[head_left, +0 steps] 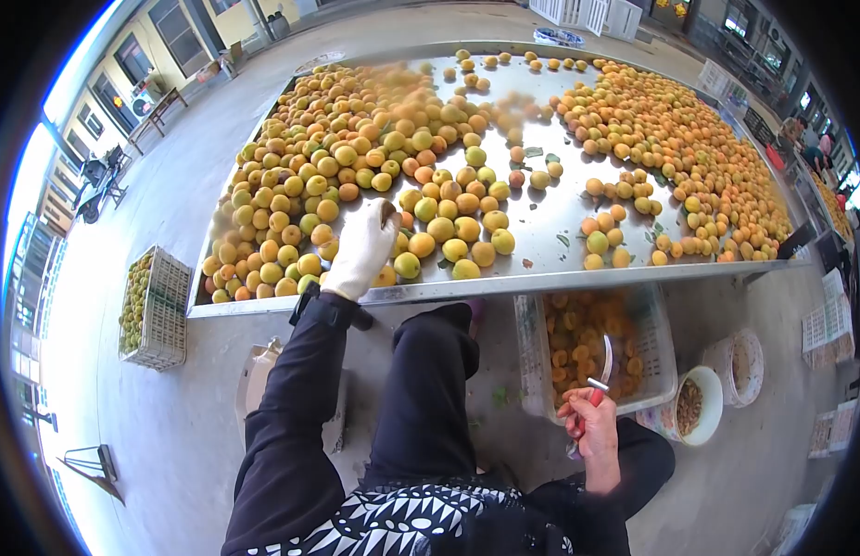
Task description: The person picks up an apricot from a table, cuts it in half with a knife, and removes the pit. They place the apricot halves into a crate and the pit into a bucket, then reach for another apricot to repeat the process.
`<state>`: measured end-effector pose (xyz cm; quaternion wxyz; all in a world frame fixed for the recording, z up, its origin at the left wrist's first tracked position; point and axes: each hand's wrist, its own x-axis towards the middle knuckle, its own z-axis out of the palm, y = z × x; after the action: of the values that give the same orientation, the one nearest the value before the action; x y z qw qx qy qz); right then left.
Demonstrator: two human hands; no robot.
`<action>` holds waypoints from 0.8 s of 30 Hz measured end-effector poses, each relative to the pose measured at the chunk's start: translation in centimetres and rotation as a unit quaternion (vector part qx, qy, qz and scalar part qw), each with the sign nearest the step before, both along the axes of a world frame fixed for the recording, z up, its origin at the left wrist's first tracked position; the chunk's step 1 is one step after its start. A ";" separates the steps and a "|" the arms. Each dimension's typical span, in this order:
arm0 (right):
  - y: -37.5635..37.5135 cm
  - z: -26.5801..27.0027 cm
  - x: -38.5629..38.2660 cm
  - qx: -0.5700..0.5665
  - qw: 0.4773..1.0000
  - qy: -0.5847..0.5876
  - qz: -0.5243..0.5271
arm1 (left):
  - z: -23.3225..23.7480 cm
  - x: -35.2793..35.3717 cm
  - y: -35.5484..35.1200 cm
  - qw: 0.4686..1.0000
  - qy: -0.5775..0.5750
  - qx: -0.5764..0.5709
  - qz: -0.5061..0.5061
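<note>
My left hand (363, 246), in a white glove with dark-stained fingertips, reaches over the near edge of the metal table (532, 264). Its fingers are curled together among the yellow-orange apricots (439, 229), and what they may hold is hidden. My right hand (594, 435), bare, is wrapped around the red handle of a small knife (607, 360) with a curved blade pointing up. Below that knife, a clear plastic bin (532, 357) holds opened apricot halves (564, 345).
Right of the bin stand a white bucket (711, 394) with brown apricot stones and another bucket (747, 366). A crate of greenish fruit (170, 310) sits on the floor at left. Another apricot heap (671, 130) covers the table's right side. People (805, 139) are at the far right.
</note>
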<state>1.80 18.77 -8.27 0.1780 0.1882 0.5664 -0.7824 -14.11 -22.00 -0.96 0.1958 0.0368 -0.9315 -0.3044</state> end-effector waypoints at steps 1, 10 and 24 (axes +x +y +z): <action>-0.4 -0.3 -0.3 0.005 1.000 -0.007 0.000 | -0.8 -1.7 -1.4 0.999 -0.004 -0.035 0.024; -1.7 -2.4 -2.0 0.012 0.998 -0.057 -0.009 | -1.3 -16.3 -5.2 0.972 0.046 -0.199 0.120; -1.1 -4.8 -2.2 0.056 0.995 -0.078 -0.033 | -7.5 -29.1 -7.3 0.912 0.047 -0.408 -0.008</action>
<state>-0.42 17.62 -13.05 0.1849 0.2766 0.5869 -0.7381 -43.25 -29.30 -8.45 0.2349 -0.0685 -0.9645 0.0992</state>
